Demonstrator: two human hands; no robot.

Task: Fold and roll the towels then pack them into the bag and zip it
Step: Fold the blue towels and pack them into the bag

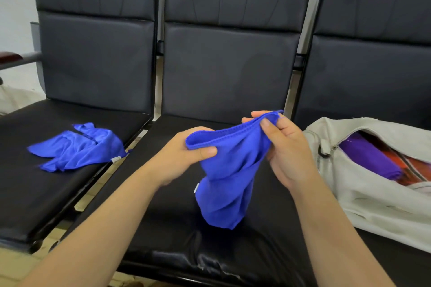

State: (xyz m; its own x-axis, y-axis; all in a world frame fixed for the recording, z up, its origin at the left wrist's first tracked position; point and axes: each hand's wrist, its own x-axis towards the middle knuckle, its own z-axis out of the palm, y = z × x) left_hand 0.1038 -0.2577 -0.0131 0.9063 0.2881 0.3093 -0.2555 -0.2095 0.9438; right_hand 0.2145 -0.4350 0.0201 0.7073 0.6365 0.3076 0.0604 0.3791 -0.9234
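Pinching the held blue towel (228, 170) by its stitched hem with both hands: left hand (186, 147) clamping one end between thumb and curled fingers, right hand (284, 147) nipping the other end a little higher, thumb in front. Stretched along that hem from grip to grip, sagging below in loose folds, hanging over the middle seat (163, 228) with the bottom corner close to the cushion. Not yet folded, not yet rolled. Showing a small white label (196, 187) on its left edge.

Off to the left, lying crumpled and unfolded on the left seat (35, 193), well apart from the hands: a second blue towel (79, 149).

Off to the right, slumped just beside the right hand: a pale grey bag (373, 205), unzipped and gaping, zipper pull (325, 150) dangling at the near end of the opening. Tucked inside, a purple towel (368, 158), with orange-and-red striped fabric (408, 165) next to it; towel or lining, impossible to tell.

Behind it all, a row of black padded backrests (228, 65).
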